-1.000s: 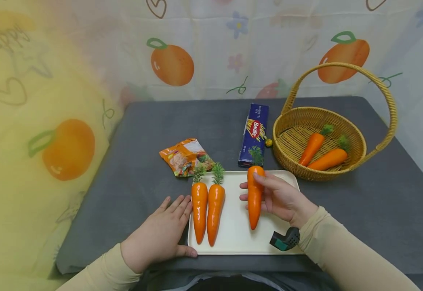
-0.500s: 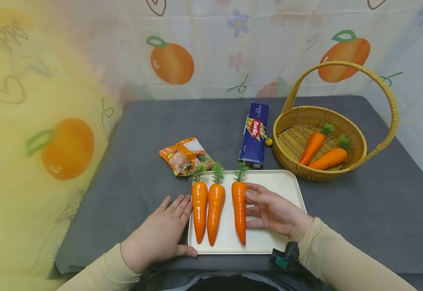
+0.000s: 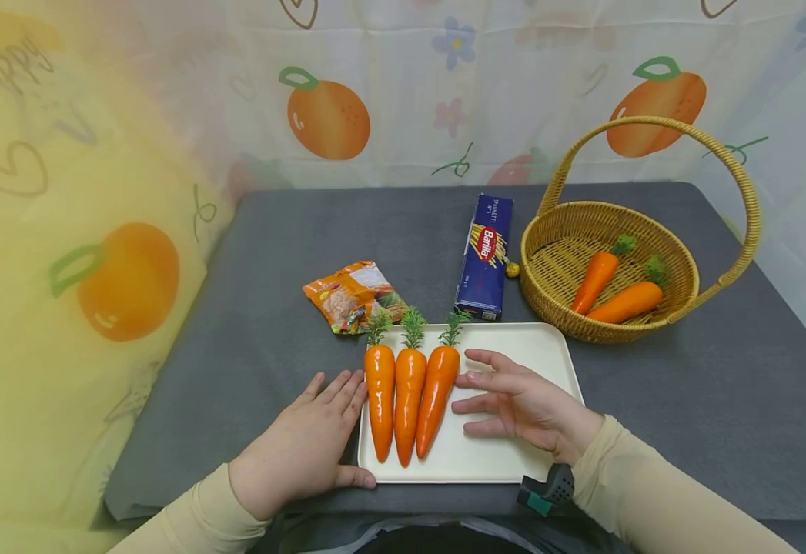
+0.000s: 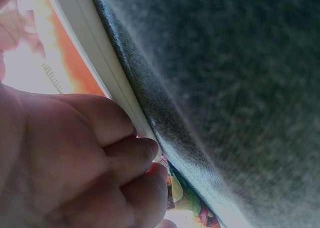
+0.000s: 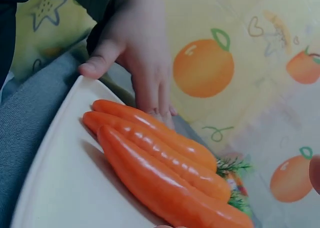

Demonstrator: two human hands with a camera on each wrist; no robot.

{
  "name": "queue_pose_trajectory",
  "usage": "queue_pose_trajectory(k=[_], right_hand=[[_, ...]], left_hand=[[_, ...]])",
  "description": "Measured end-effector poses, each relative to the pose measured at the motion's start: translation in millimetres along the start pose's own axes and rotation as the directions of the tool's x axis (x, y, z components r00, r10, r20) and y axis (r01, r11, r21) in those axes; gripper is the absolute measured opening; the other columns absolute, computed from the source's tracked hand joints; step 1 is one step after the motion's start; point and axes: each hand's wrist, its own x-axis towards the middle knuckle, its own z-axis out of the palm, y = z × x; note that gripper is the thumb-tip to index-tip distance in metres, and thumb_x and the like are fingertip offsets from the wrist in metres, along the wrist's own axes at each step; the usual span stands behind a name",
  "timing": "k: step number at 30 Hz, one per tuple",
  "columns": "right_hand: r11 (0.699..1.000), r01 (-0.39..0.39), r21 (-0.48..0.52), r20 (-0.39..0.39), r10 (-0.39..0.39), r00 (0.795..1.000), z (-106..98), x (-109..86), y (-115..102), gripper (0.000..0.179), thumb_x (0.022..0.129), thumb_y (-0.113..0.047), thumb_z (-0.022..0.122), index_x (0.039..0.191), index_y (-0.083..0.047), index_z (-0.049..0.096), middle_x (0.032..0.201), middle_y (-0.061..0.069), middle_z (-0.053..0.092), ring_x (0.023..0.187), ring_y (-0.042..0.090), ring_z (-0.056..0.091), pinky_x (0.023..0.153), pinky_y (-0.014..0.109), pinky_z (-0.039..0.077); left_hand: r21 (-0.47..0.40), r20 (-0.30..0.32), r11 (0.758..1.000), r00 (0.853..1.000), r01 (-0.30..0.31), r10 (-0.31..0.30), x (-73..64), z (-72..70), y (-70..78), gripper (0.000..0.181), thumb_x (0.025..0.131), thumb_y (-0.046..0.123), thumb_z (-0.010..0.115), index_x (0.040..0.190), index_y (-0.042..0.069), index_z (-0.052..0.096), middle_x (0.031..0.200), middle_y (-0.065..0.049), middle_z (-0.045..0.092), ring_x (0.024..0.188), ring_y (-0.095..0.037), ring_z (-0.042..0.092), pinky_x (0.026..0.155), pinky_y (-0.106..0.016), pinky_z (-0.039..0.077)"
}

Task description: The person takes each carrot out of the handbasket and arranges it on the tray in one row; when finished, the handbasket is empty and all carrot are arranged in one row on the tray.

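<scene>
Three glossy orange carrots lie side by side on the left half of a cream tray (image 3: 506,465), green tops toward the back. The left carrot (image 3: 379,400) and middle carrot (image 3: 410,404) are nearly parallel; the right carrot (image 3: 439,396) slants, its tip close to the middle one. My right hand (image 3: 530,404) is just right of that carrot, fingers spread and holding nothing, a fingertip at its side. With fingers extended, my left hand (image 3: 306,446) rests at the tray's left edge, its thumb at the front corner. In the left wrist view, the fingers (image 4: 120,158) lie along the tray's rim (image 4: 95,53).
A wicker basket (image 3: 541,308) with a tall handle stands at the back right, with two more carrots (image 3: 596,281) inside. Behind the tray lie a blue spaghetti box (image 3: 483,258) and an orange food packet (image 3: 350,296). A small yellow ball (image 3: 512,270) sits between box and basket.
My right hand has brought the third carrot left, set it down on the tray beside the other two, and let go. My left hand has stayed in place.
</scene>
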Motion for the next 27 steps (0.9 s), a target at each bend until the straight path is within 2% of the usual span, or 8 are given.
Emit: queue_pose_trajectory(k=[4,9,12,16,19,23,24,27], right_hand=[[0.999,0.008,-0.053,-0.005,-0.009,1.000,-3,-4.4,-5,0.079,0.113,-0.026,0.059,0.176,-0.012,0.016,0.166,0.023,0.047,0.117,0.025,0.074,0.101,0.051,0.064],[0.993,0.025,-0.119,0.039,-0.021,0.999,-12,-11.1,-20,0.063,0.116,-0.031,0.056,0.168,-0.004,0.033,0.136,0.011,0.072,0.111,0.023,0.078,0.098,0.046,0.066],[0.988,0.058,-0.145,0.055,-0.051,0.997,-18,-19.5,-36,0.061,0.118,-0.039,0.053,0.166,-0.005,0.039,0.132,0.008,0.073,0.112,0.024,0.079,0.098,0.045,0.066],[0.976,0.152,-0.155,0.055,-0.145,0.988,-33,-32.1,-63,0.055,0.118,-0.045,0.050,0.163,-0.013,0.043,0.138,0.007,0.070,0.119,0.026,0.076,0.102,0.044,0.065],[0.968,0.235,-0.088,0.045,-0.232,0.972,-51,-40.5,-83,0.048,0.119,-0.042,0.046,0.161,-0.019,0.042,0.141,0.005,0.068,0.123,0.027,0.074,0.104,0.043,0.064],[0.944,0.309,0.118,-0.033,-0.307,0.951,-80,-46.8,-107,0.045,0.118,-0.037,0.049,0.159,-0.023,0.037,0.148,0.005,0.061,0.131,0.031,0.068,0.105,0.047,0.064],[0.935,0.317,0.162,-0.067,-0.310,0.948,-87,-47.4,-113,0.046,0.118,-0.038,0.050,0.160,-0.024,0.036,0.153,0.004,0.057,0.136,0.031,0.063,0.105,0.047,0.063],[0.901,0.329,0.283,-0.162,-0.293,0.942,-103,-46.1,-129,0.059,0.116,-0.043,0.052,0.168,-0.033,0.025,0.175,-0.001,0.032,0.160,0.034,0.037,0.125,0.047,0.048]], left_hand=[[-0.006,0.002,1.000,1.000,0.002,-0.002,0.7,-0.4,0.0,0.130,0.081,0.090,0.071,0.172,0.005,0.036,0.182,-0.013,0.031,0.169,-0.033,0.029,0.137,-0.064,0.020],[-0.009,0.003,1.000,1.000,0.004,-0.004,0.6,-0.7,0.3,0.131,0.080,0.091,0.072,0.172,0.004,0.036,0.182,-0.014,0.031,0.169,-0.033,0.029,0.136,-0.064,0.020],[-0.005,0.002,1.000,1.000,0.006,-0.006,0.5,-0.7,0.3,0.131,0.080,0.091,0.071,0.172,0.004,0.036,0.181,-0.014,0.031,0.169,-0.033,0.029,0.136,-0.064,0.020],[0.000,-0.002,1.000,1.000,0.006,-0.006,0.6,-0.4,0.2,0.131,0.080,0.091,0.071,0.172,0.005,0.036,0.181,-0.013,0.032,0.169,-0.033,0.029,0.136,-0.064,0.021],[-0.002,-0.003,1.000,1.000,0.006,-0.006,0.6,-0.1,-0.1,0.131,0.080,0.091,0.071,0.172,0.005,0.037,0.181,-0.013,0.032,0.169,-0.033,0.029,0.136,-0.065,0.021],[0.004,-0.003,1.000,1.000,0.006,-0.006,0.3,0.1,-0.3,0.131,0.081,0.091,0.071,0.173,0.005,0.036,0.181,-0.013,0.032,0.169,-0.033,0.029,0.136,-0.065,0.022],[0.011,-0.003,1.000,1.000,0.005,-0.005,0.2,0.0,-0.3,0.130,0.081,0.091,0.071,0.173,0.005,0.036,0.181,-0.013,0.032,0.169,-0.033,0.029,0.136,-0.065,0.022],[0.021,-0.001,1.000,1.000,0.005,-0.005,-0.5,-0.9,0.2,0.129,0.081,0.090,0.071,0.173,0.005,0.036,0.181,-0.013,0.032,0.169,-0.033,0.029,0.136,-0.065,0.022]])
